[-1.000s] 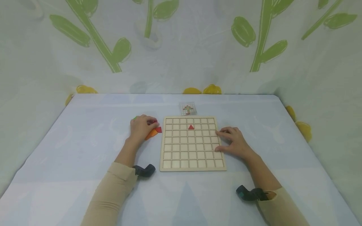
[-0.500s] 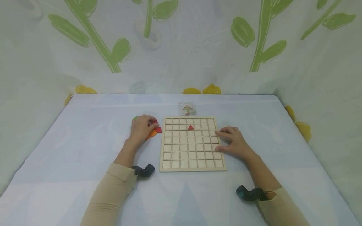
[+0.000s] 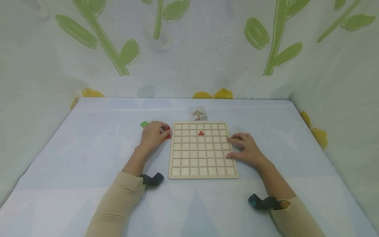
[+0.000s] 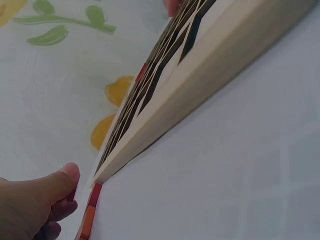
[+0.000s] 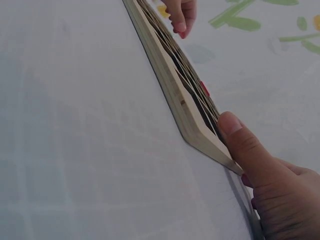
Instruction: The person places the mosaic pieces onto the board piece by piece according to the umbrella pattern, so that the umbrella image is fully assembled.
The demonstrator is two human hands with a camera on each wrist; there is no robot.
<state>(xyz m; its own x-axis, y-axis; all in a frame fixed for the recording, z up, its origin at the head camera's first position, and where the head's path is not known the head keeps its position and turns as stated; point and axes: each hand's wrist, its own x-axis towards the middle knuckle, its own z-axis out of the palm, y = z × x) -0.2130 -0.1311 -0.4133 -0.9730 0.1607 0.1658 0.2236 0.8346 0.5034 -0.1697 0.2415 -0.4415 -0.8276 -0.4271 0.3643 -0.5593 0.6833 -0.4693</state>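
Observation:
A pale wooden grid board [image 3: 202,178] lies on the table with one red triangle tile [image 3: 201,133] in its upper part. At the board's left side my left hand [image 3: 152,135] pinches a small red tile [image 4: 73,189] between thumb and fingers. Beneath that hand, a red tile [image 4: 94,194] and an orange tile [image 4: 87,220] lie by the board's corner, mostly covered in the head view. A green tile [image 3: 144,124] shows behind the hand. My right hand [image 3: 244,148] rests on the board's right edge, thumb on the rim [image 5: 231,125] and index finger farther up.
Just beyond the board's far edge sits a small clear card [image 3: 197,114] with a printed grid and a tree-like coloured pattern. Dark wrist cameras [image 3: 153,179] are strapped to both forearms. A leaf-printed cloth wall [image 3: 201,59] rises behind the table.
My left hand has shifted right towards the board with the red tile, uncovering more of the green tile. The right hand stays on the board's edge.

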